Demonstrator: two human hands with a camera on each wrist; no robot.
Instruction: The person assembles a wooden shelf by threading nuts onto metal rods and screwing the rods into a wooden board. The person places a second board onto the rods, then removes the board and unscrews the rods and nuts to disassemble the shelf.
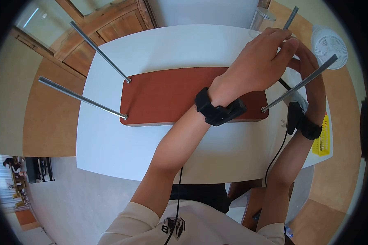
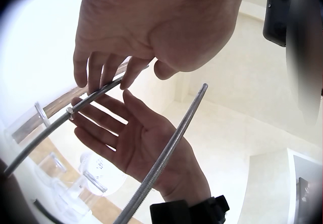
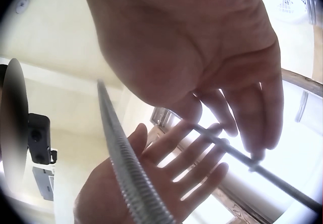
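Note:
A reddish-brown board [image 1: 171,96] lies on the white table, with a threaded metal rod rising near each corner. Both hands are at the far right rod [image 1: 291,18]. My left hand [image 1: 259,61] reaches across the board, its extended fingertips against that rod. From the other side my right hand [image 1: 315,92] meets it, fingers long and fairly straight. In the left wrist view a small nut [image 2: 69,113] sits on the rod, just beyond the fingers. The right fingertips are right at the nut [image 3: 255,164] in the right wrist view. The near right rod [image 1: 302,81] stands in front of the hands.
Two more rods, the far left one [image 1: 100,51] and the near left one [image 1: 81,98], stick up from the board. Around the right side are a yellow basket [image 1: 322,141], a white fan [image 1: 330,47] and a clear jar [image 1: 262,18]. The white table [image 1: 151,151] has a curved edge.

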